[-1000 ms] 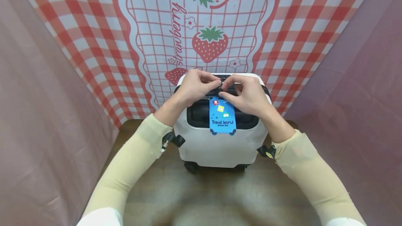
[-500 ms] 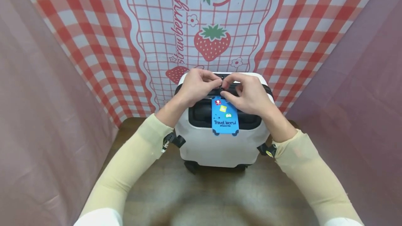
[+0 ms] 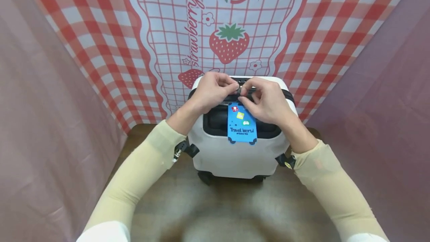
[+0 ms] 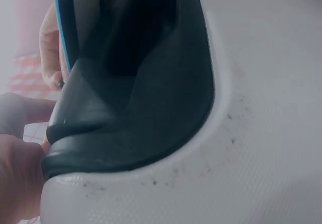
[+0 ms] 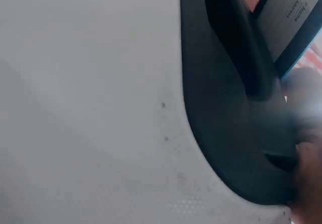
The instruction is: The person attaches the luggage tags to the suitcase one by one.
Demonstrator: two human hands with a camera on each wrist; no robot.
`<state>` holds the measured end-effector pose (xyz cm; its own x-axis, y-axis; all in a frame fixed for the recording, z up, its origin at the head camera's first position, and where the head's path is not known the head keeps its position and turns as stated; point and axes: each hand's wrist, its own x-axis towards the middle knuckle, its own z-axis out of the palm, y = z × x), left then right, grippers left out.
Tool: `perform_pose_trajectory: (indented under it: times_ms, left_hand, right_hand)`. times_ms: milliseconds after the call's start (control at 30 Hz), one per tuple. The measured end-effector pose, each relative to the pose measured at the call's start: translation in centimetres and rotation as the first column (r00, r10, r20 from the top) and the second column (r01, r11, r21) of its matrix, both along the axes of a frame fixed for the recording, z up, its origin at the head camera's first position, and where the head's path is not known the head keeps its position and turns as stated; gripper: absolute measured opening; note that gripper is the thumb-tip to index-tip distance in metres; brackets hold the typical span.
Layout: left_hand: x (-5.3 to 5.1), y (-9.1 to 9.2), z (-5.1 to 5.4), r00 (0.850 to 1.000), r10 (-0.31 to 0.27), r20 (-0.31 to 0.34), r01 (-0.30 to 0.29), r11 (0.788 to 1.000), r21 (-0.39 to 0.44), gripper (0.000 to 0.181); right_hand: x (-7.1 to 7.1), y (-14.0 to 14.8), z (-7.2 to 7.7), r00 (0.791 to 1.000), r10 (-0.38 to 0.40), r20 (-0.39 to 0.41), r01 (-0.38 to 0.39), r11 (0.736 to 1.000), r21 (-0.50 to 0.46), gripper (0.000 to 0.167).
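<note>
A white suitcase [image 3: 235, 160] with black trim stands upright on the wooden table. From its black carry handle [image 3: 216, 118] hangs a blue luggage tag [image 3: 242, 124] printed "Travel World". Just above the tag, beside the lock at the suitcase's top edge, my left hand [image 3: 213, 90] and right hand [image 3: 267, 98] meet, thumb and fingertips of each pinching a thin dark strap [image 3: 239, 92]. Fingertips hide most of that strap. In the right wrist view the luggage tag [image 5: 289, 22] shows its back, with name and address lines. In the left wrist view the handle recess [image 4: 166, 88] fills the middle.
A strawberry-print checked cloth [image 3: 231, 44] hangs right behind the suitcase. Pinkish curtains [image 3: 43, 133] enclose both sides. The wooden tabletop [image 3: 231, 212] extends in front, and black wheels [image 3: 205, 176] show under the suitcase.
The suitcase and tag sit slightly farther right in the view, as does the cloth behind. Both hands keep their pinch at the strap, with only small finger shifts.
</note>
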<state>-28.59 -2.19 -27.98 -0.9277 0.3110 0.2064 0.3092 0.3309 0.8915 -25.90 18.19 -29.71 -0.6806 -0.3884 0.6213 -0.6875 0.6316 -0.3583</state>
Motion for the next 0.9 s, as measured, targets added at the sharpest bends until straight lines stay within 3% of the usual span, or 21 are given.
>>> perform_pose_trajectory:
  times_ms: [167, 267, 433, 533, 700, 900]
  left_hand:
    - [0.1, -0.2, -0.1, 0.999, -0.019, -0.034, 0.02, 1.0, 0.013, 0.019]
    - [0.2, -0.3, -0.3, 0.995, -0.047, -0.086, 0.05, 0.998, 0.04, 0.021]
    - [0.6, 0.0, -1.1, 0.975, -0.08, -0.208, 0.097, 0.993, 0.073, 0.026]
    - [0.7, 0.3, -1.4, 0.966, -0.059, -0.251, 0.075, 0.996, 0.052, 0.022]
    - [0.7, 0.9, -1.5, 0.957, -0.03, -0.29, 0.028, 1.0, -0.008, 0.02]
    - [0.8, 1.2, -1.0, 0.95, -0.048, -0.309, 0.03, 0.997, -0.065, 0.018]
  right_hand:
    - [0.1, 0.2, 0.1, 0.999, 0.04, 0.03, -0.036, 0.994, -0.103, 0.012]
    - [-0.1, 0.6, 0.6, 0.985, 0.088, 0.151, -0.055, 0.977, -0.206, 0.011]
    - [-1.1, 1.3, 1.7, 0.896, 0.162, 0.414, -0.014, 0.942, -0.336, 0.025]
    - [-1.5, 1.6, 1.7, 0.869, 0.167, 0.465, 0.005, 0.938, -0.347, 0.025]
    - [-1.4, 1.8, 1.1, 0.881, 0.187, 0.435, 0.008, 0.913, -0.409, 0.015]
    - [-0.7, 1.5, 0.6, 0.913, 0.194, 0.358, -0.014, 0.894, -0.448, 0.016]
